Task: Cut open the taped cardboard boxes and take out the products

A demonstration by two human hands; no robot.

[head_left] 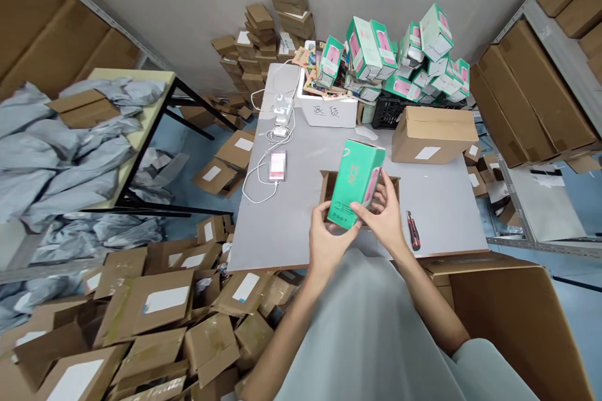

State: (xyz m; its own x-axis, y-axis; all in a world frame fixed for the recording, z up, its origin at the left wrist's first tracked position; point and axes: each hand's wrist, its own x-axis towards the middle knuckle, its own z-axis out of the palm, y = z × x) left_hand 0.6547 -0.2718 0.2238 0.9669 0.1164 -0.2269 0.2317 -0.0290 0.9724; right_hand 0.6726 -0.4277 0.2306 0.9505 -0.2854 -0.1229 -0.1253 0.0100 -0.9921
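A green product box (353, 183) with a pink side panel is held tilted between both my hands, above an open cardboard box (328, 183) on the grey table. My left hand (329, 239) grips the lower left corner. On the right edge, my right hand (383, 213) wraps its fingers behind the green box, its thumb on the front. The green box hides most of the cardboard box's inside. A red and black utility knife (413, 230) lies on the table, right of my right hand.
A closed carton (433, 138), a white bin (329, 114) and a black crate (390, 114) heaped with green boxes stand behind. A phone (277, 166) on a cable lies left. Discarded cartons (160, 304) cover the floor left; a large open carton (512, 313) stands right.
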